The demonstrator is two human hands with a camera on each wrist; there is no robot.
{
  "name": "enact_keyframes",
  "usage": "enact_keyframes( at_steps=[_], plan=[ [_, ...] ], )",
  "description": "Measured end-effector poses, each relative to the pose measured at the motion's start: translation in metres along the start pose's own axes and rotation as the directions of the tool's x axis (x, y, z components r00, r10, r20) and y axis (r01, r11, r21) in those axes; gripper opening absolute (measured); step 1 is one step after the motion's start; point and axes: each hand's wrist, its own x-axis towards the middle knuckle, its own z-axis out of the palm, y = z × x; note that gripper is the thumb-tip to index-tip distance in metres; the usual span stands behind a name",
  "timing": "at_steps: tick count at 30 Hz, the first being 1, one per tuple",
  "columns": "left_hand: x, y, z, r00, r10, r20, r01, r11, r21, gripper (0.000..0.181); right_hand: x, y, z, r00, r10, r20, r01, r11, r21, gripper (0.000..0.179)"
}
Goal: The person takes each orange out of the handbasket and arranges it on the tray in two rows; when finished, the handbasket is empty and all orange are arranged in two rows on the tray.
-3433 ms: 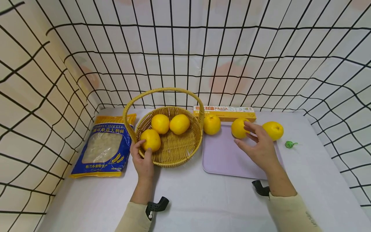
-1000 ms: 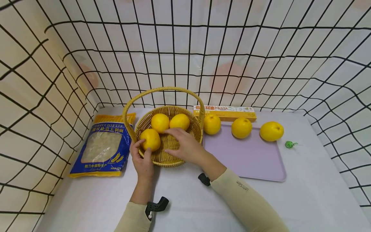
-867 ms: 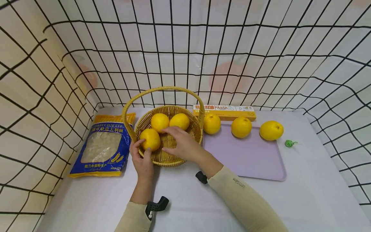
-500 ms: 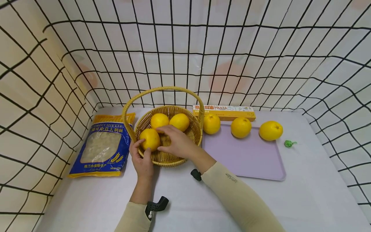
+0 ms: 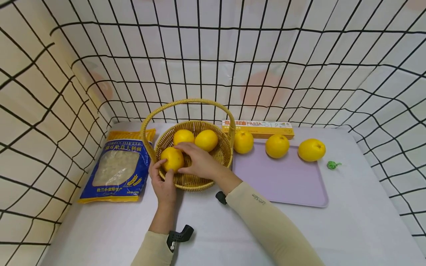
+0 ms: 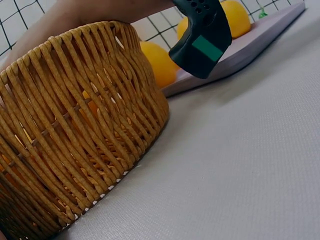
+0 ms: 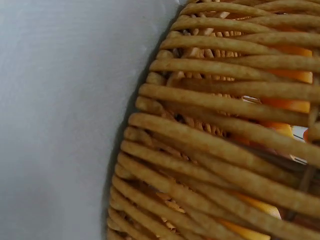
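The right hand [image 5: 199, 162] has moved in to the yellow fruit [image 5: 173, 159] at the basket's [image 5: 196, 184] front left.
The left hand [image 5: 164, 187] holds that fruit with thumb and fingers. The right hand's thumb and fingers curve by its other side, but we cannot tell if they grip. So now both hands are at one fruit, inside the basket.

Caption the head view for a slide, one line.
Left hand and right hand around a yellow fruit in a wicker basket, with a lilac tray alongside.
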Motion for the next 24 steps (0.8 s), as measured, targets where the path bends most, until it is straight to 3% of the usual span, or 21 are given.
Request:
enact_keyframes(
  at_steps=[24],
  plan=[
    [0.000, 0.001, 0.000, 1.000, 0.011, -0.014, -0.011, 1.000, -0.003, 0.033, 0.015, -0.004, 0.008, 0.994, 0.004, 0.105, 0.003, 0.998, -0.067, 0.085]
  ],
)
